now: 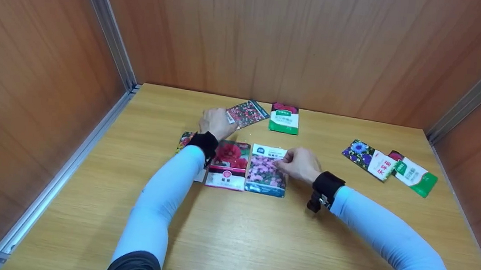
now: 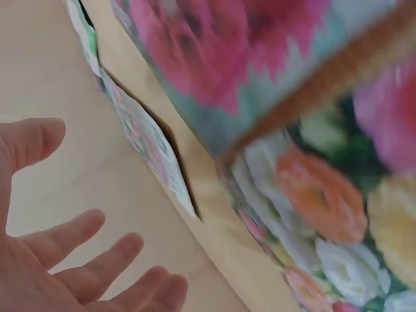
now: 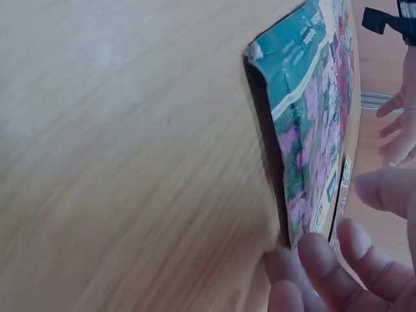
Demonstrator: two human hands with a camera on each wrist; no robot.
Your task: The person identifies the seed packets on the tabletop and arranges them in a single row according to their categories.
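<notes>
My left hand (image 1: 217,123) hovers with its fingers spread beside a dark packet of red speckled flowers (image 1: 247,113); the left wrist view shows the hand (image 2: 97,260) holding nothing, with that packet (image 2: 149,140) just beyond the fingertips. My right hand (image 1: 299,163) rests its fingertips on the upper right edge of a pink-flower seed packet (image 1: 267,169). In the right wrist view the fingers (image 3: 318,253) touch the packet's (image 3: 312,130) raised edge and the thumb stays off it. A red-flower packet (image 1: 229,164) lies flat against its left side.
Another packet (image 1: 186,141) lies partly under my left forearm. A green-and-white packet (image 1: 285,118) sits near the back wall. Two more packets, purple-blue (image 1: 368,159) and red-green (image 1: 413,173), lie at the right. Wooden walls enclose the table (image 1: 256,242) on three sides.
</notes>
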